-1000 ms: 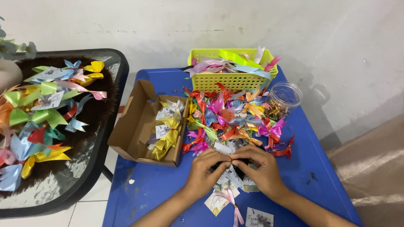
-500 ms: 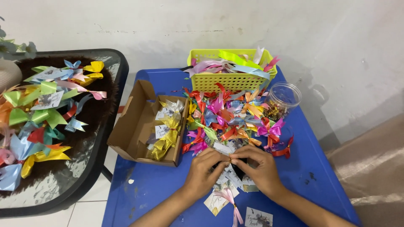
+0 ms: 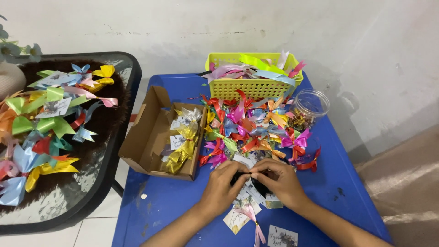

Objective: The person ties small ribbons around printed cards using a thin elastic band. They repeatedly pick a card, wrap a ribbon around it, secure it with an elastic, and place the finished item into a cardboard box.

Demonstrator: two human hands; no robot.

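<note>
My left hand point(image 3: 222, 185) and my right hand point(image 3: 276, 179) meet fingertip to fingertip over the blue table point(image 3: 160, 206), pinching a small dark ribbon piece point(image 3: 250, 180) between them. Under the hands lie several small paper cards point(image 3: 238, 219), one with a pink ribbon bow point(image 3: 253, 217) on it. Just beyond my fingers spreads a pile of colourful ribbon bows point(image 3: 256, 128).
An open cardboard box point(image 3: 146, 137) with gold bows and cards sits at the left of the table. A yellow plastic basket point(image 3: 249, 87) of ribbons stands at the back, a clear jar point(image 3: 311, 107) beside it. A dark glass table point(image 3: 114, 123) on the left carries more bows.
Both hands stay in the same spot; the fingertips have drawn closer together over the small dark piece.
</note>
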